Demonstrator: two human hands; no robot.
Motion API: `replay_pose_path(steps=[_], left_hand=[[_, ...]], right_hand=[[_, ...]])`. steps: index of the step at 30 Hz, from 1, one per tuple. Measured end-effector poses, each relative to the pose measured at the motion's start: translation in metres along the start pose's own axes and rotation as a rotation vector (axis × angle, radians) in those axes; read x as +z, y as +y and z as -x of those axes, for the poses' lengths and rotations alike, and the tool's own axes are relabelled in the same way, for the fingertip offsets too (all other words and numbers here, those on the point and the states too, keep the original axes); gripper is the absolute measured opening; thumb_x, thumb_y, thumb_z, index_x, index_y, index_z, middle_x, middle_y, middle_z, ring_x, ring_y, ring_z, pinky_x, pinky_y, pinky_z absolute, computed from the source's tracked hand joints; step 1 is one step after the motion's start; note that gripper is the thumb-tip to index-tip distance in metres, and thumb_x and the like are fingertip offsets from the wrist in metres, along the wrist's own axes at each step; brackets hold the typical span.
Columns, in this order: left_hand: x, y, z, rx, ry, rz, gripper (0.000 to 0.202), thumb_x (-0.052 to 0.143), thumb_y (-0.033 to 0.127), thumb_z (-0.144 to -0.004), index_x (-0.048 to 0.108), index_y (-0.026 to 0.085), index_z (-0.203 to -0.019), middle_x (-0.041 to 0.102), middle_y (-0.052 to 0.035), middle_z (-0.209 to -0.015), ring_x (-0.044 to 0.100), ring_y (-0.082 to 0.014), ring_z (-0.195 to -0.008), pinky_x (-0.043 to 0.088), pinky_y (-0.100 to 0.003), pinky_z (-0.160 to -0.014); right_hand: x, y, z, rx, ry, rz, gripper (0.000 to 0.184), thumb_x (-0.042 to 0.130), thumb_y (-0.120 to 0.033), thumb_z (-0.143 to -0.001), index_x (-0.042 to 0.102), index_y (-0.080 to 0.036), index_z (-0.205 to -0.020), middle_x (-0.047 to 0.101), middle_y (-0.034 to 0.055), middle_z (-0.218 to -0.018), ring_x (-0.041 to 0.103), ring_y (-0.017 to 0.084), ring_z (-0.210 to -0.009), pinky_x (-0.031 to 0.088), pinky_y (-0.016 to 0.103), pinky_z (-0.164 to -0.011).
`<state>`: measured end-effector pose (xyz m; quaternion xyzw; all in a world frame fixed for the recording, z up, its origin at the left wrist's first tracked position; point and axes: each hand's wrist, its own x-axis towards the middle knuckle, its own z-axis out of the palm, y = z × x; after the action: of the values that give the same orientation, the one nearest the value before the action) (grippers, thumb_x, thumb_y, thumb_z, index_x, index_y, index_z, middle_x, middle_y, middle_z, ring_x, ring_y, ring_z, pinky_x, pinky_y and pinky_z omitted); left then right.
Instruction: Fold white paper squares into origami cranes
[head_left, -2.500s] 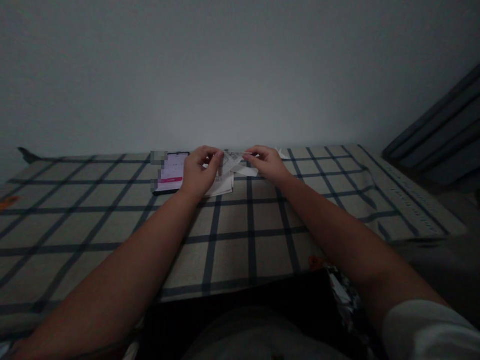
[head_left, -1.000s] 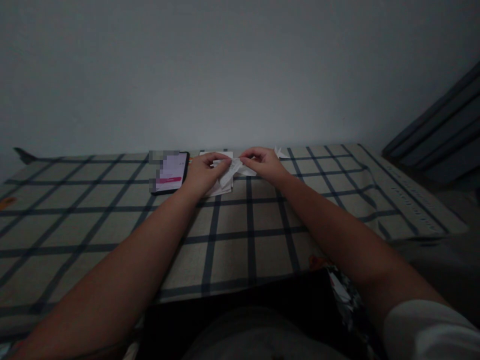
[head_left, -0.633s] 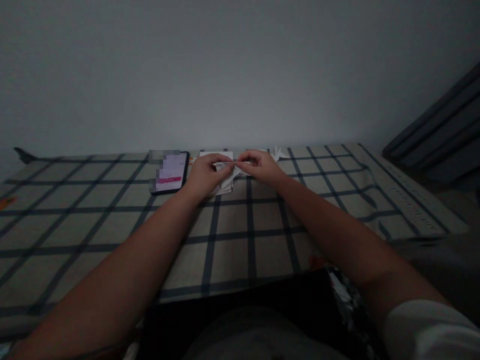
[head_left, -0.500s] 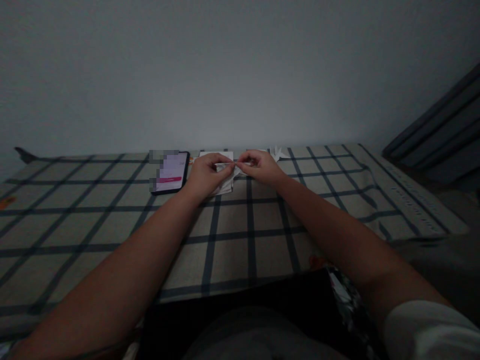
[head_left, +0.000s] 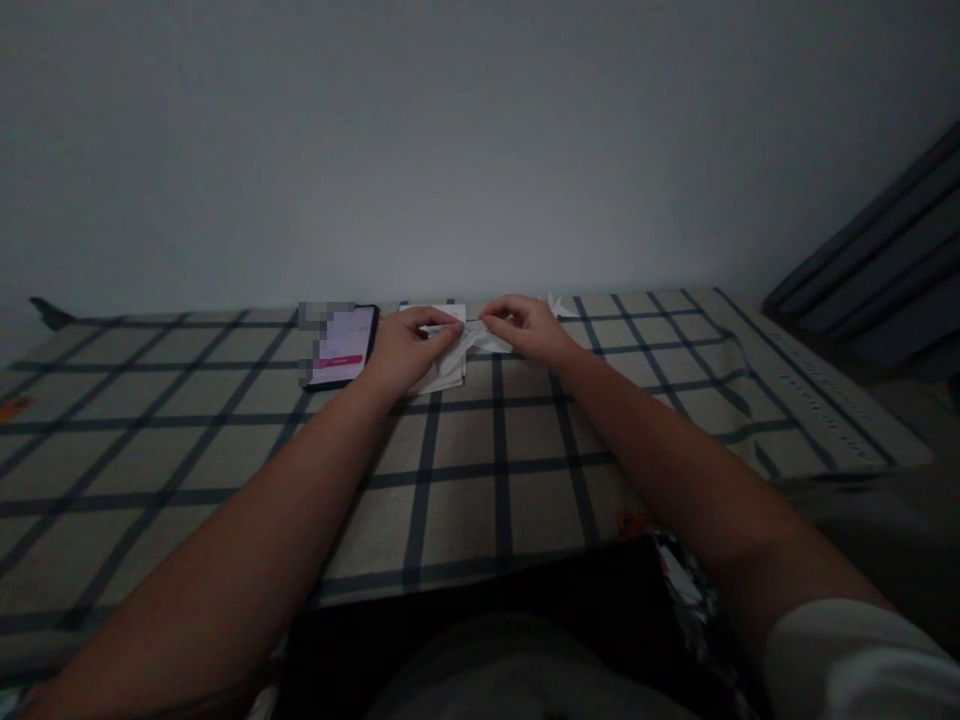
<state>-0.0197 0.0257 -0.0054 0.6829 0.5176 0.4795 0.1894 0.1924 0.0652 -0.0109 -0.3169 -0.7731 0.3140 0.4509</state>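
Observation:
My left hand (head_left: 405,350) and my right hand (head_left: 529,330) meet at the far middle of a checked cloth (head_left: 480,450). Both pinch a small folded white paper (head_left: 472,338) between thumb and fingers, a little above the surface. Under and behind the left fingers lies a flat stack of white paper (head_left: 442,372). Both forearms stretch out from the bottom of the view.
A phone (head_left: 341,345) with a lit screen lies just left of my left hand. A small white folded paper shape (head_left: 561,303) sits by the wall behind my right hand. Dark striped fabric (head_left: 885,270) rises at the right. A plain wall stands close behind.
My hands had drawn close with fingertips almost touching; now they have parted slightly and the folded paper shows between them again. Phone and paper stack have not moved.

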Motion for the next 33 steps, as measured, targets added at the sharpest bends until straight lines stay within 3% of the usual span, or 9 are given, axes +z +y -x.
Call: replay_pose_path(steps=[5, 9, 16, 20, 24, 30, 33], left_hand=[[0.0026, 0.0009, 0.0005, -0.024, -0.036, 0.114, 0.030, 0.076, 0.044, -0.074, 0.082, 0.019, -0.088, 0.079, -0.0065, -0.092, 0.069, -0.0203, -0.083, 0.051, -0.029, -0.076], [0.0031, 0.0021, -0.0002, -0.116, -0.041, 0.302, 0.036, 0.080, 0.049, -0.073, 0.082, 0.017, -0.090, 0.079, -0.0084, -0.090, 0.070, -0.0215, -0.084, 0.053, -0.032, -0.079], [0.0006, -0.0001, -0.0012, -0.148, -0.033, 0.340, 0.029, 0.082, 0.043, -0.069, 0.082, 0.017, -0.084, 0.079, -0.0078, -0.086, 0.070, -0.0206, -0.080, 0.053, -0.030, -0.075], [0.0022, -0.0025, 0.0000, -0.136, -0.055, 0.263, 0.036, 0.082, 0.049, -0.069, 0.082, 0.017, -0.086, 0.079, -0.0090, -0.088, 0.070, -0.0225, -0.082, 0.053, -0.032, -0.075], [0.0049, -0.0004, 0.0013, -0.138, -0.067, 0.277, 0.038, 0.082, 0.051, -0.070, 0.081, 0.018, -0.087, 0.079, -0.0087, -0.088, 0.069, -0.0222, -0.083, 0.053, -0.032, -0.076], [0.0061, -0.0014, 0.0023, -0.186, -0.128, 0.355, 0.042, 0.080, 0.057, -0.071, 0.073, 0.015, -0.068, 0.069, -0.0046, -0.067, 0.058, -0.0153, -0.061, 0.043, -0.026, -0.056], [0.0046, -0.0057, 0.0012, -0.170, -0.150, 0.318, 0.043, 0.080, 0.058, -0.070, 0.074, 0.015, -0.068, 0.067, -0.0032, -0.064, 0.056, -0.0144, -0.059, 0.041, -0.025, -0.054]], right_hand=[[0.0024, 0.0016, -0.0006, -0.016, -0.046, 0.026, 0.033, 0.066, -0.047, -0.085, 0.074, -0.016, -0.088, 0.072, 0.0046, -0.083, 0.059, 0.016, -0.077, 0.045, 0.029, -0.072], [0.0011, 0.0074, -0.0033, 0.017, 0.011, -0.008, 0.035, 0.068, -0.050, -0.084, 0.075, -0.016, -0.088, 0.072, 0.0051, -0.083, 0.059, 0.015, -0.075, 0.045, 0.028, -0.070], [0.0016, 0.0017, -0.0017, 0.053, -0.032, -0.075, 0.032, 0.068, -0.046, -0.082, 0.071, -0.014, -0.083, 0.068, 0.0045, -0.080, 0.058, 0.015, -0.075, 0.046, 0.029, -0.071], [0.0044, -0.0004, -0.0004, 0.028, -0.094, -0.097, 0.030, 0.070, -0.045, -0.081, 0.070, -0.015, -0.085, 0.068, 0.0036, -0.083, 0.059, 0.015, -0.079, 0.047, 0.029, -0.076], [0.0071, -0.0004, -0.0015, 0.023, -0.064, -0.101, 0.028, 0.069, -0.043, -0.082, 0.070, -0.016, -0.083, 0.067, 0.0027, -0.079, 0.057, 0.014, -0.076, 0.046, 0.029, -0.074], [0.0070, 0.0011, -0.0042, 0.117, 0.006, -0.138, 0.024, 0.070, -0.041, -0.080, 0.066, -0.017, -0.081, 0.063, 0.0012, -0.074, 0.054, 0.013, -0.071, 0.044, 0.027, -0.066], [0.0062, 0.0013, -0.0040, 0.162, -0.021, -0.196, 0.023, 0.071, -0.040, -0.078, 0.064, -0.017, -0.080, 0.061, 0.0002, -0.073, 0.053, 0.013, -0.069, 0.045, 0.025, -0.064]])
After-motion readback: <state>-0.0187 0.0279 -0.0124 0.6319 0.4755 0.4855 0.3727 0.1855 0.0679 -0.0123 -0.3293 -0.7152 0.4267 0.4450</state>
